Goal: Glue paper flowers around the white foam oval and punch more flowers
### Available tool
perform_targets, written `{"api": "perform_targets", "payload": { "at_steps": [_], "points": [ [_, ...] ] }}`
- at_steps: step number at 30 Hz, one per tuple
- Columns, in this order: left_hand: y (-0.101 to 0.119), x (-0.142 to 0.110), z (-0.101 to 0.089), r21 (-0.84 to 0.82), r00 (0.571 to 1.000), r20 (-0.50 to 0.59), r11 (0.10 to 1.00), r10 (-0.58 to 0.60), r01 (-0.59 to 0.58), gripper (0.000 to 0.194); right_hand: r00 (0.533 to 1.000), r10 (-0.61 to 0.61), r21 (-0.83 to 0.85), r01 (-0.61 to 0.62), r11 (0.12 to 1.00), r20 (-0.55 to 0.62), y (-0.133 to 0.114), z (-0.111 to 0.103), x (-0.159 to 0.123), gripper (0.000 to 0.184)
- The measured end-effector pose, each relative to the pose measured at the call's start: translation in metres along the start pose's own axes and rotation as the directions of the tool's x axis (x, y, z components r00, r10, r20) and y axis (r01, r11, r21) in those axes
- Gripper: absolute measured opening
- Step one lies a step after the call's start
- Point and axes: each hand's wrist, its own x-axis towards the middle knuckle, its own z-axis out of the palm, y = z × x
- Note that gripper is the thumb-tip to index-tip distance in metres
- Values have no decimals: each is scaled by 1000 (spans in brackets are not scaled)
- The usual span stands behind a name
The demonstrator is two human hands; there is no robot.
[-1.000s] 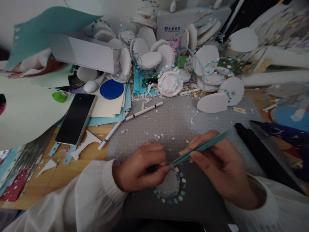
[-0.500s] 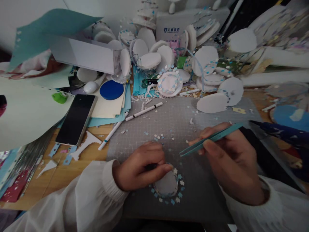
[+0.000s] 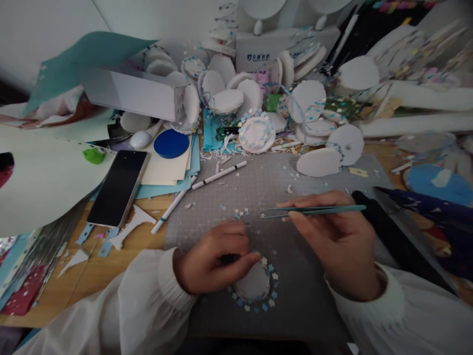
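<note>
Teal tweezers (image 3: 328,210) are being pinched in the right hand (image 3: 342,241), tips slightly apart.
Their long axis is running sideways, tips pointing left toward loose flowers (image 3: 241,213); the flower-rimmed disc (image 3: 254,283) is lying below the tips, nearer the left hand (image 3: 218,256), whose thumb is overlapping its edge; whether that hand is pinching it, I cannot tell.

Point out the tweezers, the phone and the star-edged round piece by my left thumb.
Tweezers (image 3: 322,210): head view, on the teal shank.
Phone (image 3: 118,187): head view, middle of the dark screen.
Star-edged round piece (image 3: 253,284): head view, on its pale face.
</note>
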Motion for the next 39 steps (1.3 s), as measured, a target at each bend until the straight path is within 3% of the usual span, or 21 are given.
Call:
{"api": "perform_targets", "payload": {
  "at_steps": [6, 10, 14, 17, 19, 23, 25, 27, 33, 39],
  "points": [
    [3, 1, -3, 23, 998, 64, 1000, -8, 7, 32, 992, -120, -154, 126, 980, 51, 7, 0, 4, 19],
    [4, 2, -4, 17, 998, 60, 1000, 9, -10, 32, 956, -241, -213, 203, 956, -170, 5, -8, 12, 19],
    [4, 0, -4, -2, 998, 59, 999, 36, -36, 33, 904, -249, -177, 197, 964, -348, 0, -15, 19, 17],
    [3, -8, -3, 12, 993, -107, 998, 55, -54, 32, 930, -236, -164, 195, 967, -282, 0, -15, 17, 17],
    [2, -13, -2, 2, 959, -282, 1000, 21, -21, 33, 958, -241, -185, 211, 960, -154, 2, -11, 14, 19],
    [0, -15, 0, -144, 810, -561, 984, -170, 106, 32, 967, -217, -237, 243, 940, 131, 9, -3, 6, 14],
    [-2, -12, 1, -202, 730, -631, 964, -264, 174, 30, 960, -201, -271, 250, 930, 198, 11, 1, 4, 11],
    [-3, -10, 1, -221, 685, -660, 951, -308, 216, 27, 956, -182, -296, 247, 923, 231, 12, 4, 2, 8],
    [-3, -12, 2, -219, 696, -648, 951, -308, 217, 24, 952, -148, -334, 235, 913, 267, 15, 7, 1, 7],
    [-2, -10, 1, -163, 725, -627, 958, -285, 235, 19, 986, -121, -202, 143, 969, 118, 5, 1, 5, 13]
  ]
}}
